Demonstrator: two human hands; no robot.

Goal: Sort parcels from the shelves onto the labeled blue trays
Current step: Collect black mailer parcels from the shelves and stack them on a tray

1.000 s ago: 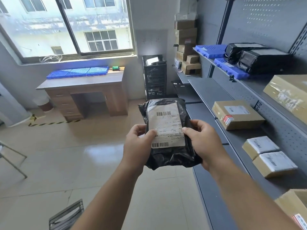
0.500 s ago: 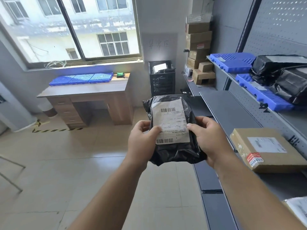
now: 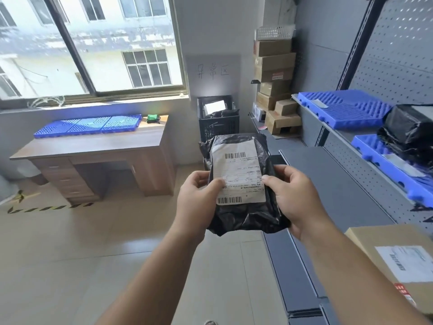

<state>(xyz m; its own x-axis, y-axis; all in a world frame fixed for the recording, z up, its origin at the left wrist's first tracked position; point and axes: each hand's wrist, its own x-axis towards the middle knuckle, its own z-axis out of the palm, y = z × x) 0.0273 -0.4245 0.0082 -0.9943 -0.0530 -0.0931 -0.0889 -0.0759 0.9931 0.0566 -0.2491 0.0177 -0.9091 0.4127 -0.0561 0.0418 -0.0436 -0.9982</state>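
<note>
Holding: black parcel (image 3: pixel 241 219) raised in front of the body, above the tiled floor and just left of the grey shelf (image 3: pixel 332 184), touching neither shelf nor tray.
Left hand (image 3: pixel 196 202): clamped on the parcel's left edge, thumb pressed flat on the white shipping label (image 3: pixel 239 174), other fingers curled behind the bag, mostly hidden.
Right hand (image 3: pixel 297 198): gripping the right edge, thumb tip on the label's right margin, fingers wrapped round the back of the bag.
Parcel face: label turned toward the camera, barcodes at top and bottom, plastic crumpled below it.
Desk trays (image 3: pixel 89 125): blue, in a row along the back of the wooden desk (image 3: pixel 93 146) under the window, well apart from the parcel; small green object (image 3: pixel 153 118) just beside their right end.
Upper shelf: blue tray (image 3: pixel 344 109) with a pale slip on it; nearer blue tray (image 3: pixel 386 165) bearing black wrapped bundles (image 3: pixel 410 130).
Lower shelf: cardboard box (image 3: pixel 386 254) with a white label, bottom right.
Far corner: black crate (image 3: pixel 219 125) against the wall, stacked cartons (image 3: pixel 274 66) beside it.
</note>
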